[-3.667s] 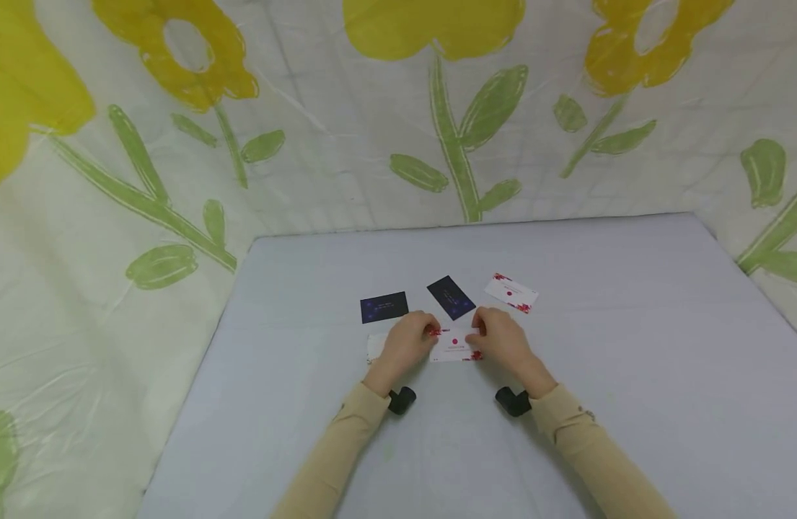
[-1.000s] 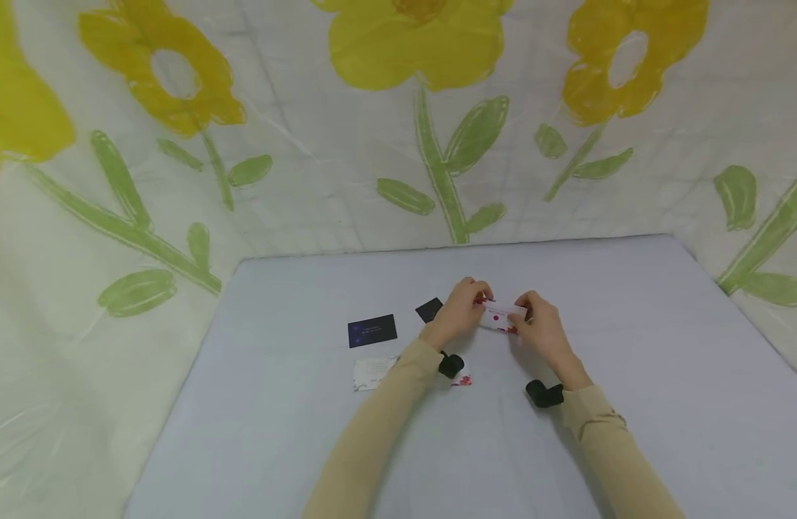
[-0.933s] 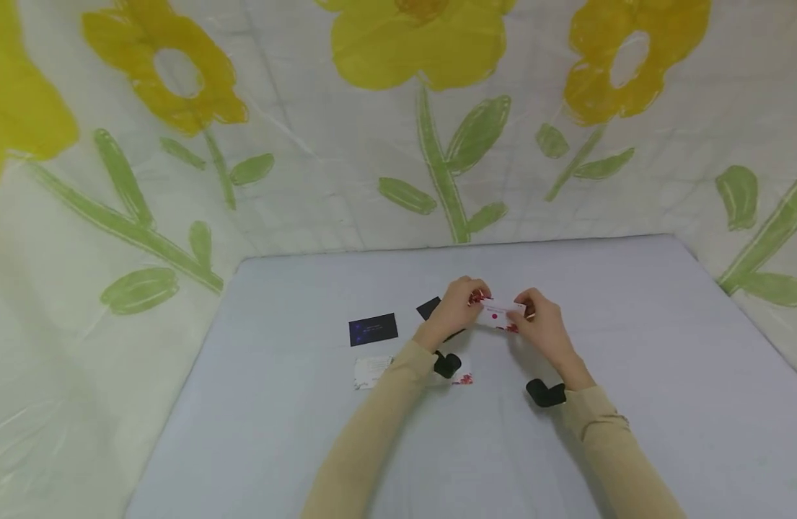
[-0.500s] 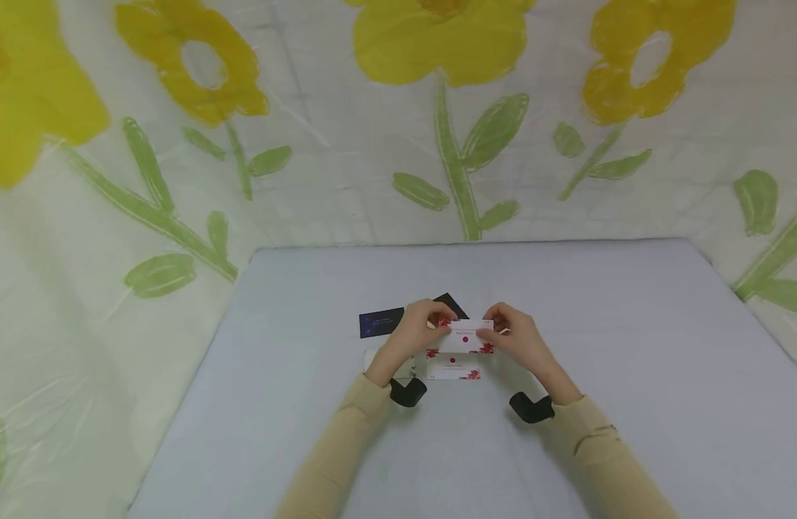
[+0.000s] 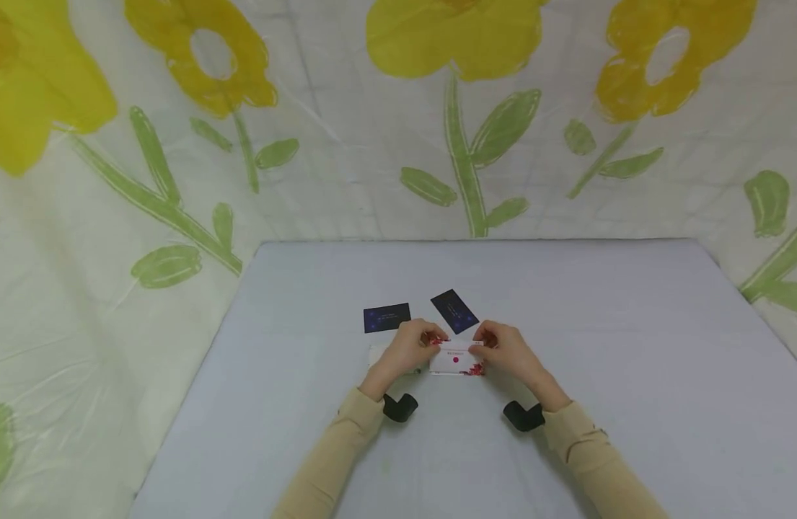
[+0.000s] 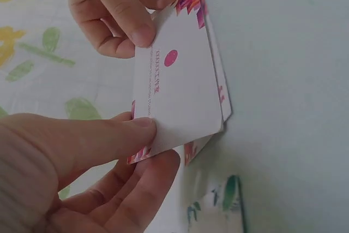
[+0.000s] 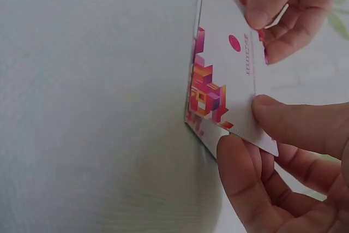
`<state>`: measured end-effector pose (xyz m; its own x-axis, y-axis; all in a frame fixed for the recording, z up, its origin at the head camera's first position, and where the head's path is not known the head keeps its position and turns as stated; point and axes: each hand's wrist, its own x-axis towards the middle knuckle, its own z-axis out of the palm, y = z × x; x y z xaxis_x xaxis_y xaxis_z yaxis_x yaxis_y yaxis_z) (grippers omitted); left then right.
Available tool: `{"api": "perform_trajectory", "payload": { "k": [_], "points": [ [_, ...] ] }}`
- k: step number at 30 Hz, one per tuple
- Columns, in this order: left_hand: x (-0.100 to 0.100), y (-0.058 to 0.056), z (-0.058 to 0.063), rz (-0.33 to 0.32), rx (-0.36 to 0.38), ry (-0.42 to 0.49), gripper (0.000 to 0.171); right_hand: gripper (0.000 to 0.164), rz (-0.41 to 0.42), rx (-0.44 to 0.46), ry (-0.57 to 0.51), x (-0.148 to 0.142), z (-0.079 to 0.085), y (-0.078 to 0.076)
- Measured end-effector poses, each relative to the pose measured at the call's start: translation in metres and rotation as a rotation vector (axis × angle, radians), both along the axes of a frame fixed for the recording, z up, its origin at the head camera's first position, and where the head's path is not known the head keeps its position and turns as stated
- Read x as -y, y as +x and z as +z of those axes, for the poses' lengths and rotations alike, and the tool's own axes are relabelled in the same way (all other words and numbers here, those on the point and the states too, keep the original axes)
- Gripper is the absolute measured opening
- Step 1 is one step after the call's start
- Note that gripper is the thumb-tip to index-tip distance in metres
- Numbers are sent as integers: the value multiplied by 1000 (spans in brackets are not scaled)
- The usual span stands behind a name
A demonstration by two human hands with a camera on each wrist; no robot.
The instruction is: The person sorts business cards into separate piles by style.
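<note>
Both hands pinch one white business card (image 5: pixel 456 359) printed with a red dot and red-orange corner patterns. My left hand (image 5: pixel 411 349) has the left end between thumb and fingers; my right hand (image 5: pixel 507 353) has the right end. In the left wrist view the held business card (image 6: pixel 182 85) tilts up, its near long edge low over a second, matching card (image 6: pixel 220 91) underneath. The right wrist view shows that lower card (image 7: pixel 204 135) lying on the table, mostly covered by the held one. Left of them, a white card with green leaf print (image 6: pixel 218 208) is partly hidden by my left hand.
Two dark blue business cards lie farther back: one level card (image 5: pixel 386 318) behind my left hand and one slanted card (image 5: pixel 454 311) behind the held card. They rest on a pale table (image 5: pixel 599 303) that reaches to a flower-print curtain (image 5: pixel 346 144).
The hands have picked up the white card from the back right, carried it toward me and to the left, and lowered it over the matching card. The slanted dark card is uncovered again.
</note>
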<state>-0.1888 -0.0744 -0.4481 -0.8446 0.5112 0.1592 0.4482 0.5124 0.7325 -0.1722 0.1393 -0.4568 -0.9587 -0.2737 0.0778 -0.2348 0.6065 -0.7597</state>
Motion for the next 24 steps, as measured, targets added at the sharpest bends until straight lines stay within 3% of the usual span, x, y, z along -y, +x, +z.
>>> {"api": "perform_trajectory", "payload": {
  "k": [9,17,24],
  "points": [
    [-4,3,-6,52,-8,-93,16,10,9,1,69,3,-4,-2],
    [-10,8,-8,97,-88,-230,16,13,-19,-51,237,6,-2,-1],
    [-12,11,-7,122,-126,-283,15,16,-46,-70,296,9,-1,-1]
  ]
}}
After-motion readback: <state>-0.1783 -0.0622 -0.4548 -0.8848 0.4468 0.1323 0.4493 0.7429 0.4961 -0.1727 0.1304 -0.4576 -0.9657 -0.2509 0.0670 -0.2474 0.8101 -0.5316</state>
